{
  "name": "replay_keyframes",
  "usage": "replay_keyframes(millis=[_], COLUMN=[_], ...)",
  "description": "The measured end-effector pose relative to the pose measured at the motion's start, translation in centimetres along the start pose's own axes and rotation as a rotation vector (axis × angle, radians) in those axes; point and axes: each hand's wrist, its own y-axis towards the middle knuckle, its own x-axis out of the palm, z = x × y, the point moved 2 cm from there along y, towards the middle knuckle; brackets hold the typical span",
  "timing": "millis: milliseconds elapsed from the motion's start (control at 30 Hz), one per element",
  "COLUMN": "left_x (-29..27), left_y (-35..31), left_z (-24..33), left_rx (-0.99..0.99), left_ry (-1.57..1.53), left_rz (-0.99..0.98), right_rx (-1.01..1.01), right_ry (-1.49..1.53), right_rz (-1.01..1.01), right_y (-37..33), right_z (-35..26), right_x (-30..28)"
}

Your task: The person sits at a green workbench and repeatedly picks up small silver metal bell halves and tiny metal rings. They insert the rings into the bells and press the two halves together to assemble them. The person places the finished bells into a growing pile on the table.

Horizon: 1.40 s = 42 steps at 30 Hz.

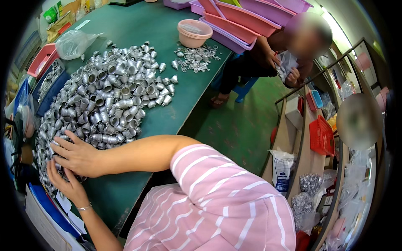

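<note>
A large pile of small silver metal cup-shaped parts [113,83] with stepped, hollow bodies covers the left of the green table [176,100]. My right hand [77,155] lies palm down on the near left of this pile, its fingers spread over the parts. Just below it and close to touching, my left hand [71,186], with a bracelet on the wrist, rests at the pile's near edge. Its fingers are stretched out and apart. Neither hand shows a part gripped in it, though the palms are hidden.
Flat silver pieces [197,57] lie by a pink bowl [195,32]. Stacked pink and purple trays [234,23] stand at the far edge. A clear plastic bag [75,44] and blue bin [54,90] sit left. Beyond the table, a seated person holds a bag [287,65]; shelves [301,146] line the right.
</note>
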Motion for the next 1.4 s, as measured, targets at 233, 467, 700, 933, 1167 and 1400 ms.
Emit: replay_keyframes(millis=[233,467,700,933,1167,1400], left_x=[3.0,1.3,0.8,-0.9,-2.1,-3.0], left_y=[-0.7,-2.2,-6.6,-8.1,-9.0,-9.8], left_z=[-4.9,-0.8,2.0,4.6,5.4,6.2], left_rx=[-0.062,0.017,-0.053,-0.126,-0.148,-0.161], left_ry=[0.145,0.092,0.003,-0.111,-0.128,-0.05], left_rz=[-0.149,-0.169,-0.27,-0.468,-0.466,-0.452], right_rx=[0.061,-0.021,-0.211,-0.231,-0.185,0.138], right_ry=[0.007,0.07,0.104,0.169,0.304,0.167], right_rz=[-0.157,-0.176,-0.267,-0.342,-0.13,-0.114], right_y=[0.0,-1.9,-4.8,-7.3,-7.9,-10.5], right_z=[1.3,1.2,0.4,-0.5,-0.9,1.8], right_x=[4.5,1.3,-1.3,-0.6,-4.4,-14.3])
